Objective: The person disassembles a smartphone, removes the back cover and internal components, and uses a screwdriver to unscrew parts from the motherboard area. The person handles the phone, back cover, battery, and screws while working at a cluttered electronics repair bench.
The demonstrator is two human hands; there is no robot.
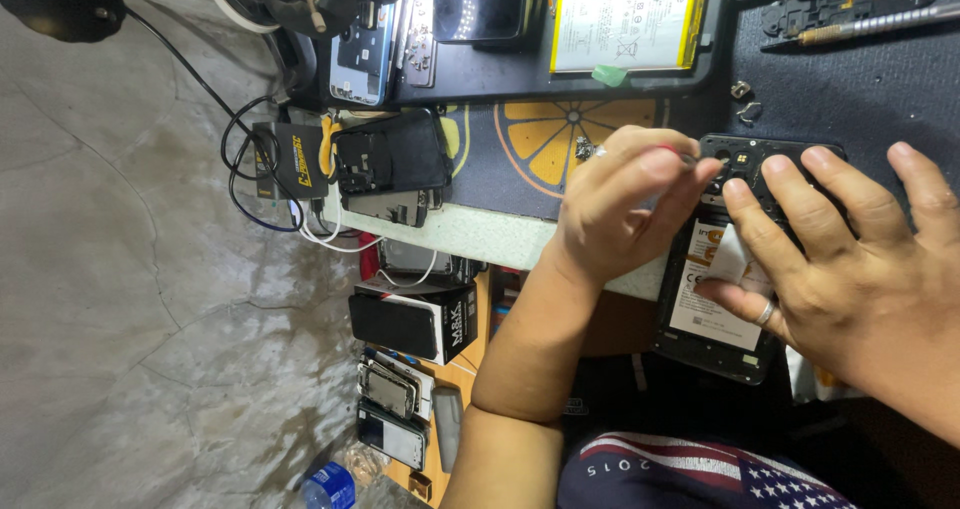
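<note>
Nearest, over the lap and past the edge of the worktop [480, 234], hangs the lower end of the opened phone [712, 354], back cover off and white-labelled battery bared. Risks tipping or sliding off toward the floor [120, 269] if the pressure on top lets go, since only part of the body seems to rest on the surface.

Pinned from above by the right hand [850, 279], its fingers [785, 224] spread flat across the frame and battery, thumb tucked against the label. Could flex the thin frame or dent the soft cell by leaning too hard there.

Just beyond, at the camera end of the phone, works the left hand [610, 209], fingers [655, 169] pressed together in a pinch on a small tool [668, 150], mostly hidden, only a reddish bit showing. Could skid off a tiny part and scratch the lens or board, or flick the part away, with a sideways slip.

Farther out on the dark mat [860, 89] lie two small loose metal pieces [742, 90], easy to brush off with a sleeve or wrist.

Farthest, a black tray [500, 81] carrying a yellow-edged battery [620, 19]; well apart, little danger from here.
</note>
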